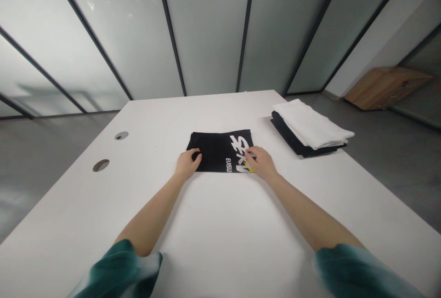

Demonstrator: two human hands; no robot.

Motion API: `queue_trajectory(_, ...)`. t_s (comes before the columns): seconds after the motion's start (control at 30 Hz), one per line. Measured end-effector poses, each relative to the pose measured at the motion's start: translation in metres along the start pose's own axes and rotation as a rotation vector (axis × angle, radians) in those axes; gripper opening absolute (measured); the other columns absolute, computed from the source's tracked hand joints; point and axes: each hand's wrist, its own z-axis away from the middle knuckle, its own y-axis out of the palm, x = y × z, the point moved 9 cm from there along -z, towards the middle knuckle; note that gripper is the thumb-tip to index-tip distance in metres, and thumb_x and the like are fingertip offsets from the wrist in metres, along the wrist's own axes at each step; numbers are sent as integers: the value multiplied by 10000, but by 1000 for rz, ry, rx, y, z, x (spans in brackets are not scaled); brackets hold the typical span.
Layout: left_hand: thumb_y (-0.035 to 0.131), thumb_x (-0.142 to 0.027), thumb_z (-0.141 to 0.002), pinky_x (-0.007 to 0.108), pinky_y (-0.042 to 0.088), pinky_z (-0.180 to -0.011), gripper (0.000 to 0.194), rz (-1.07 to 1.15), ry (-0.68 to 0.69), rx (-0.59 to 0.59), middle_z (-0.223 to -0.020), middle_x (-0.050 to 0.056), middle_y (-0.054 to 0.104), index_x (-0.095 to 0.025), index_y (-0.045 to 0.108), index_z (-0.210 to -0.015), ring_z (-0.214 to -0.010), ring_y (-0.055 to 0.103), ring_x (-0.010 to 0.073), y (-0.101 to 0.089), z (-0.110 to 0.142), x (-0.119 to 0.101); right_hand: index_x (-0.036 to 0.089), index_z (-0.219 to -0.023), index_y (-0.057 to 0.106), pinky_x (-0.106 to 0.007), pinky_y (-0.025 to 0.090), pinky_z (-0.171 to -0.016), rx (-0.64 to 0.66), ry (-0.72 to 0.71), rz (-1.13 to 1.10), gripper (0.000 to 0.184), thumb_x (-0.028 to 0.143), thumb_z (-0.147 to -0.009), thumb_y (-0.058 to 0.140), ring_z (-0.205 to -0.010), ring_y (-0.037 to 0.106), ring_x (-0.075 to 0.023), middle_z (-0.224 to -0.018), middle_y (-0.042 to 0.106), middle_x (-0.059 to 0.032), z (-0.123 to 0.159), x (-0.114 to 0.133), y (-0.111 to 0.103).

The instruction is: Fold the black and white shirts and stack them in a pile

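Note:
A black printed garment [212, 151], folded into a flat rectangle, lies on the white table in front of me. White lettering and a bit of yellow show near its right side. At its left edge is my left hand [188, 163], with curled fingers and the thumb on the cloth. My right hand [262, 162] grips the right edge, its thumb and fingers over the printed part. The fingers' undersides are hidden in both hands.
A stack of folded cloth, white [312, 123] on top and black [292, 139] below, sits at the table's right edge. Two round holes [101, 165] pierce the white table [220, 224] at the left. Frosted glass panels [210, 31] stand behind, and a wooden cabinet [382, 88] is at the far right.

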Motion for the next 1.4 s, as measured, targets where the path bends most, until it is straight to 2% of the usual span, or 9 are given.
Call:
queue_trajectory(0.17,549,-333,-867,395,519,-872,252,89,-87,-40,-1023,65,759,-227,738,-996,-925,691,268,-5,-1,11,195,-902,715,-365,481,-829,-66,48,-60,292,337,-903,460,-877,631,-239,-926,699,-96,-3,-11,-4)
queue_trajectory(0.3,557,-328,-851,378,512,-860,231,116,-89,-63,-1005,58,760,-229,737,-955,-925,686,260,-8,0,10,170,-1045,702,-423,460,-874,-163,130,36,328,338,-866,485,-960,608,-285,-1048,682,-134,-1,-27,-8)
queue_trajectory(0.37,539,-321,-853,371,505,-854,223,133,-96,-118,-980,55,759,-230,728,-925,-914,682,252,-14,0,10,161,-1125,682,-460,439,-895,-182,186,132,374,351,-861,498,-1016,583,-318,-1133,662,-157,0,-34,-9)
queue_trajectory(0.47,511,-312,-848,356,492,-833,202,150,-137,-241,-901,48,745,-227,694,-852,-883,668,237,-27,2,15,163,-1139,678,-486,420,-913,-115,238,235,391,395,-879,502,-1064,556,-345,-1194,642,-171,2,-40,-1)
queue_trajectory(0.57,505,-323,-827,339,477,-794,179,185,-199,-309,-803,37,709,-227,642,-762,-841,643,226,-32,2,25,158,-1115,685,-501,408,-931,-31,255,293,411,448,-901,488,-1098,539,-357,-1229,628,-178,2,-41,8)
queue_trajectory(0.83,514,-333,-767,304,428,-670,157,302,-307,-313,-702,8,636,-215,598,-706,-678,565,181,-25,-5,49,129,-1136,669,-509,391,-964,28,301,330,458,482,-905,491,-1163,510,-371,-1288,584,-205,0,-41,10)
queue_trajectory(1.03,532,-304,-773,297,427,-669,128,295,-306,-315,-701,1,643,-215,591,-702,-683,569,177,-23,-7,50,108,-1186,646,-488,374,-988,60,340,337,457,435,-890,525,-1189,494,-365,-1321,555,-211,-1,-41,9)
queue_trajectory(1.2,509,-292,-828,314,448,-721,152,163,-269,-237,-758,22,673,-210,613,-754,-735,608,191,-20,-8,37,106,-1195,645,-447,375,-972,91,379,400,449,419,-899,517,-1158,515,-344,-1281,580,-199,-1,-38,4)
queue_trajectory(1.4,594,-395,-836,418,439,-889,200,-207,118,-105,-936,86,688,-210,661,-864,-956,605,273,-10,0,-26,146,-1054,674,-381,425,-827,129,406,332,301,317,-911,471,-983,616,-305,-1029,697,-154,-1,-39,1)
